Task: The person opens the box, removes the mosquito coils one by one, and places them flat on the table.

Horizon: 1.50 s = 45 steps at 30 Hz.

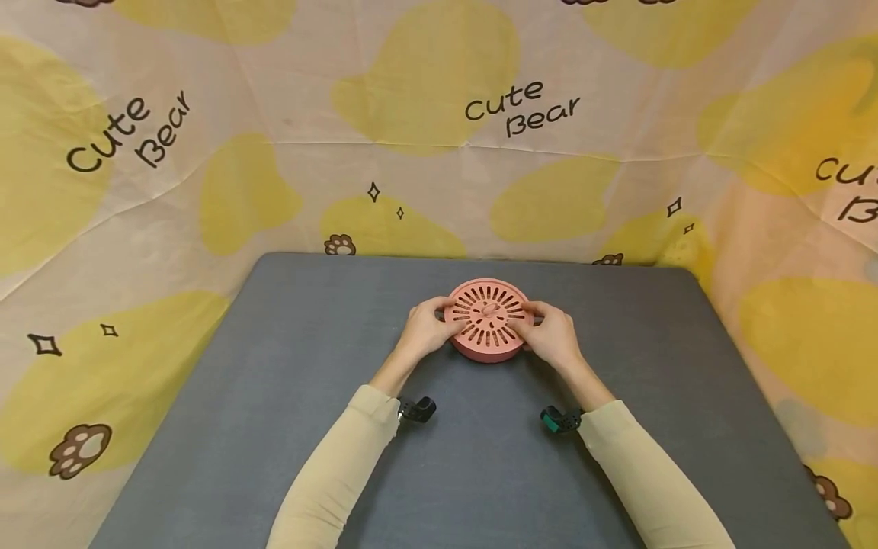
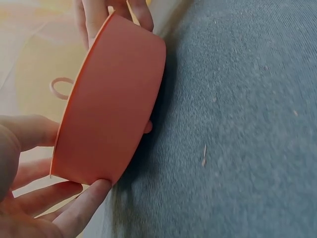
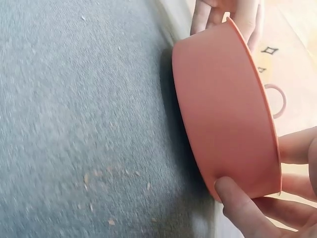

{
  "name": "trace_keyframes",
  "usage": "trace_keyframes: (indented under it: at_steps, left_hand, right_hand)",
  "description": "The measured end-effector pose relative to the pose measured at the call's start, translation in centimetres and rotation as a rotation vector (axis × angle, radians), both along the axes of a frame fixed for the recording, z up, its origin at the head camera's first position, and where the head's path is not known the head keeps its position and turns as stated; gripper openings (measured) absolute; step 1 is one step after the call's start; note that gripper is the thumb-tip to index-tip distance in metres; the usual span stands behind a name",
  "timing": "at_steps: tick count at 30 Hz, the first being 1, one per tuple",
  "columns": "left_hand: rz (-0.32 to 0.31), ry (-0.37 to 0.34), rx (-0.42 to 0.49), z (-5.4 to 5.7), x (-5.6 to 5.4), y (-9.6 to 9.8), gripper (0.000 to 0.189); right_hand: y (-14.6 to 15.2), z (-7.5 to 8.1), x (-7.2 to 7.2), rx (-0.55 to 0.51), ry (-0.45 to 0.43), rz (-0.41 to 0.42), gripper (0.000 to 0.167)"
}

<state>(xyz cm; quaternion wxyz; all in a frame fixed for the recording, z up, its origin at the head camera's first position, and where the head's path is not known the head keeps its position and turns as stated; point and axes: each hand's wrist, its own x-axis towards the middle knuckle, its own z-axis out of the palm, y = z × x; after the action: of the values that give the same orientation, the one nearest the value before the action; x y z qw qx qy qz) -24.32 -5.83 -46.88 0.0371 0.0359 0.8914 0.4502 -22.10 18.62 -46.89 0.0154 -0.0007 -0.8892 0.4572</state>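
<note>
A round pink mosquito coil holder with a slotted lid is at the far middle of the table. My left hand grips its left edge, thumb on the lid and fingers at the side wall. On the opposite edge my right hand holds it the same way. A small ring stands up from the lid in the left wrist view. The smooth side wall fills the middle of the right wrist view. A small nub shows at the underside. Whether the base touches the table I cannot tell.
The grey table has rounded far corners. A cloth printed with yellow patches hangs behind and around it. Small pale crumbs lie on the table surface. Dark bands sit at both wrists.
</note>
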Motion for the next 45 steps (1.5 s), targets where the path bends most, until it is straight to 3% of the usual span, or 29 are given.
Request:
trace_keyframes:
  at_steps: [9, 18, 25, 32, 38, 45]
  left_hand:
    - [0.010, -0.007, -0.011, -0.1, 0.4, -1.7, 0.049]
    - [-0.005, -0.004, -0.010, 0.0, 0.8, -2.0, 0.051]
    - [-0.009, 0.005, -0.019, -0.1, 1.1, -2.0, 0.053]
    - [-0.025, 0.023, -0.014, -0.3, 1.5, -2.1, 0.055]
    - [-0.035, 0.022, -0.012, -0.3, 1.8, -2.2, 0.056]
    - [-0.053, 0.032, -0.025, -0.2, 2.1, -2.3, 0.058]
  right_hand:
    - [-1.5, 0.1, 0.4, 0.006, -0.024, 0.037, 0.056]
    - [-1.4, 0.4, 0.3, 0.046, -0.023, 0.076, 0.057]
    - [-1.1, 1.7, 0.3, 0.163, 0.038, 0.082, 0.053]
    - [-1.2, 3.1, 0.6, 0.212, 0.125, 0.064, 0.045]
    - [-1.9, 3.7, 1.0, 0.143, 0.189, 0.081, 0.040]
    - [-3.2, 3.6, 1.4, -0.023, 0.151, 0.138, 0.043]
